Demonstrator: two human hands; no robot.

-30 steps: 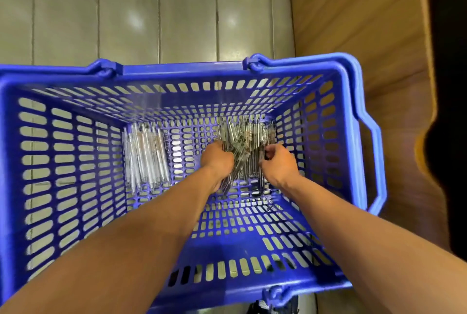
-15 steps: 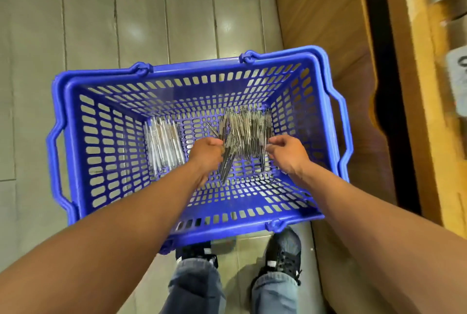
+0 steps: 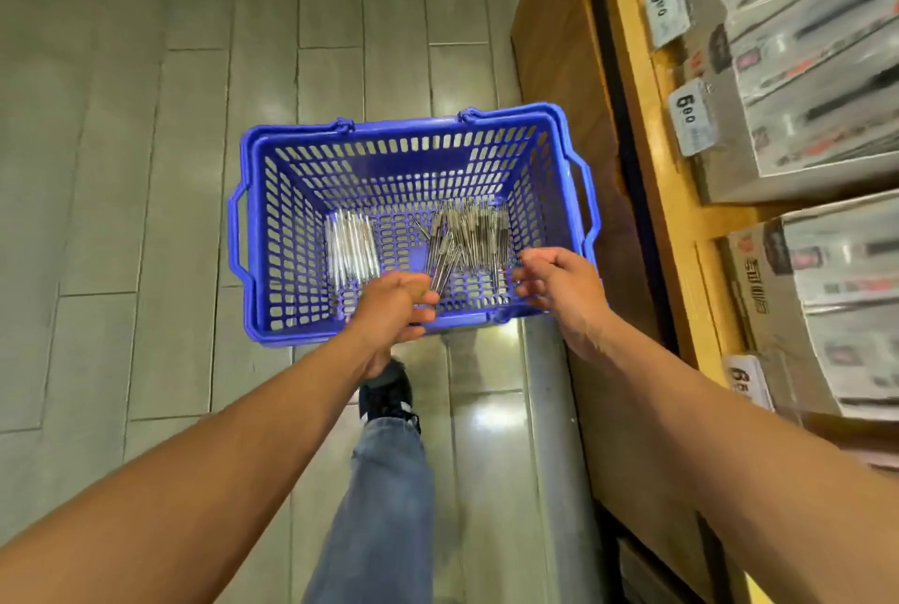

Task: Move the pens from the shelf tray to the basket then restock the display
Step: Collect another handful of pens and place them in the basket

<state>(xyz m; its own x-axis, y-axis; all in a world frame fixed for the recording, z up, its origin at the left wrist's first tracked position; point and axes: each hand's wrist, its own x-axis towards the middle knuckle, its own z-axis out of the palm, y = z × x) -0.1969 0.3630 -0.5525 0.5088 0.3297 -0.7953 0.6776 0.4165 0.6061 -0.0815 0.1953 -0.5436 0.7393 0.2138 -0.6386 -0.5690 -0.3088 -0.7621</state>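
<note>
Fingers on both my left hand (image 3: 395, 306) and right hand (image 3: 559, 285) hang loosely curled and empty; half a second ago they were down among the dark pens (image 3: 464, 238), which now lie loose in the basket (image 3: 404, 331) beside a clear bundle (image 3: 351, 246). That suggests restocking comes next. Shelf boxes (image 3: 822, 83) are blurred; no tray shows.

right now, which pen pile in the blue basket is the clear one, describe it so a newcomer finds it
Find the blue slotted plastic basket standing on the grey tiled floor beside the wooden shelf unit. On its bottom lie two pen piles; take the neat bundle of clear pens on the side away from the shelves. Its pens lie parallel and pale, whereas the dark grey pens sprawl loosely.
</note>
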